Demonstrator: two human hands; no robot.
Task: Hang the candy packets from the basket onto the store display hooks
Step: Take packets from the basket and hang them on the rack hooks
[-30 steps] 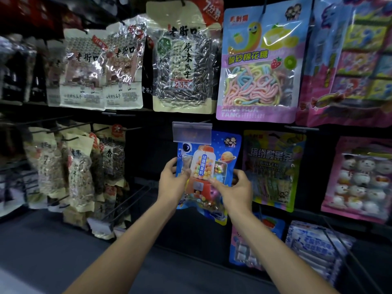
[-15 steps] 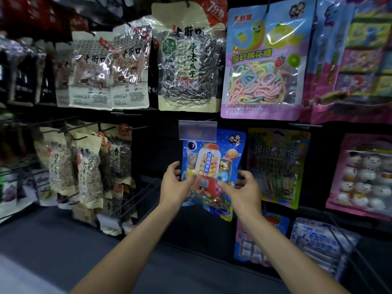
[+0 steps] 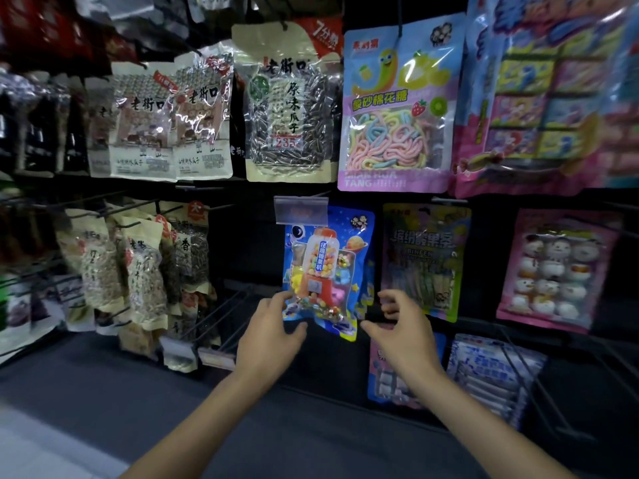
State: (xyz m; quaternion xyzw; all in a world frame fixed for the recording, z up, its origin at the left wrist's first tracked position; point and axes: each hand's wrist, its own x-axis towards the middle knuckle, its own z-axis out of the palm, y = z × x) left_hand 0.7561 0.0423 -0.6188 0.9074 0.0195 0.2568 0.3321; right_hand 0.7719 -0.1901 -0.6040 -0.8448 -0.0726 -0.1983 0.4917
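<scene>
**Blue candy packet on its hook, hands at its foot**

Head view: I take the blue candy packet point(image 3: 328, 267) as my landmark. It hangs flat under a clear price tag point(image 3: 301, 210), which sits at its top edge, so I judge the hook runs behind that tag; the hook itself I cannot see. My left hand point(image 3: 273, 335) is at the packet's lower left corner, fingertips touching or nearly touching the film, not gripping it. My right hand point(image 3: 403, 331) is just right of the lower edge, fingers spread and empty, clear of the packet. Both sit low, I think, to steady the bag. Right of the packet hangs a yellow-green packet point(image 3: 425, 261); above it, a sunflower seed bag point(image 3: 287, 108). No basket is in view.
</scene>
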